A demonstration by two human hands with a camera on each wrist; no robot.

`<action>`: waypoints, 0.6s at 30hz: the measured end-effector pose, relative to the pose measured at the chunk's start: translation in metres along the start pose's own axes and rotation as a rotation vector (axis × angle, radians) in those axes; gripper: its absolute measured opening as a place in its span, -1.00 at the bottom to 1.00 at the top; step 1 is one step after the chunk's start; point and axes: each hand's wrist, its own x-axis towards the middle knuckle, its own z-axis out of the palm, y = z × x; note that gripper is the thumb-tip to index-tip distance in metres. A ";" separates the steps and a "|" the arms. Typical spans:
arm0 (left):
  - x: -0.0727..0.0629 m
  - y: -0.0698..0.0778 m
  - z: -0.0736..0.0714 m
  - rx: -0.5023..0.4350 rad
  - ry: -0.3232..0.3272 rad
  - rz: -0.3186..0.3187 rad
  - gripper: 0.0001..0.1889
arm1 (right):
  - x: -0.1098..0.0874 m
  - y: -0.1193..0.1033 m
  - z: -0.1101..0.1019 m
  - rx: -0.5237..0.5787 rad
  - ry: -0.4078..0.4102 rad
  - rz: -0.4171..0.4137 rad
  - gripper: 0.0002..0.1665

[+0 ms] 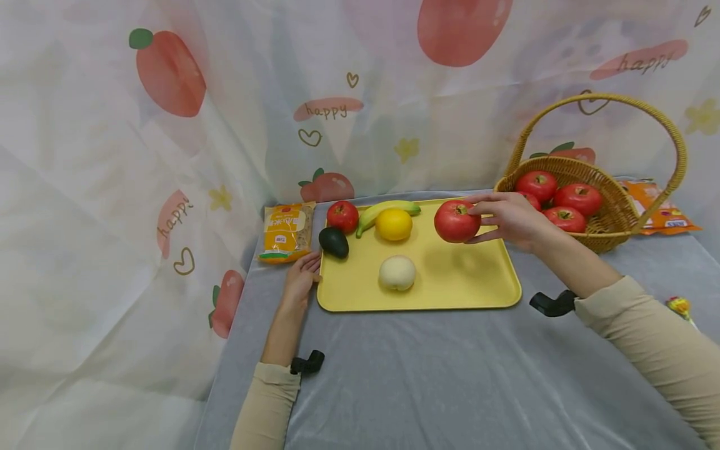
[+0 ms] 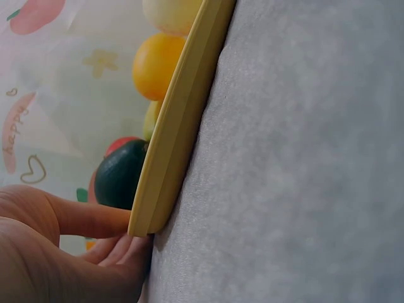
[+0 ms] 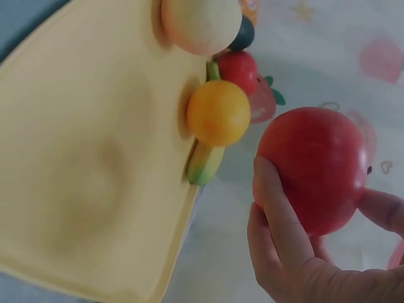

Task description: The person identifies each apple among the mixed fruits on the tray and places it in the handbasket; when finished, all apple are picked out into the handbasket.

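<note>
My right hand holds a red apple above the right half of a yellow tray, thumb and fingers around its sides. In the right wrist view the apple is lifted beside the tray's fruit. At the tray's left edge is my left hand. The left wrist view shows its thumb on the rim and the other fingers just beyond the tray's end, low by the cloth. On the tray lie a dark green avocado, a smaller red fruit, a banana, a yellow lemon and a pale peach-like fruit.
A wicker basket with a tall handle and several red apples stands right of the tray. Behind it lies an orange packet. A yellow-orange bag of grain sits left of the tray. A lollipop lies at the far right.
</note>
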 end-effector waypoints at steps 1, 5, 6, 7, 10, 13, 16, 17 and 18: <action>0.000 0.000 0.000 0.000 0.000 0.000 -0.26 | 0.000 0.000 -0.003 -0.003 0.000 -0.001 -0.36; -0.001 0.001 -0.001 -0.005 0.000 0.000 -0.26 | -0.002 -0.001 -0.012 0.015 0.010 0.002 -0.41; -0.001 0.001 -0.001 -0.005 -0.001 0.000 -0.25 | -0.003 -0.001 -0.014 0.025 0.011 0.002 -0.44; -0.001 0.001 -0.002 -0.005 -0.002 0.001 -0.25 | -0.003 -0.002 -0.017 0.032 0.017 0.003 -0.48; -0.001 0.001 -0.003 -0.008 -0.009 0.007 -0.26 | -0.005 -0.003 -0.023 0.033 0.025 0.005 -0.54; -0.001 0.001 -0.003 -0.010 -0.011 0.011 -0.27 | -0.006 -0.003 -0.029 0.015 0.041 0.008 -0.49; -0.001 0.001 -0.002 -0.013 -0.013 0.012 -0.27 | -0.008 -0.003 -0.036 -0.006 0.051 0.010 -0.50; 0.000 0.001 -0.001 -0.013 -0.014 0.013 -0.27 | -0.010 -0.003 -0.039 -0.003 0.052 0.010 -0.56; 0.000 0.000 -0.001 -0.015 -0.013 0.015 -0.27 | -0.010 -0.003 -0.042 0.002 0.050 0.010 -0.62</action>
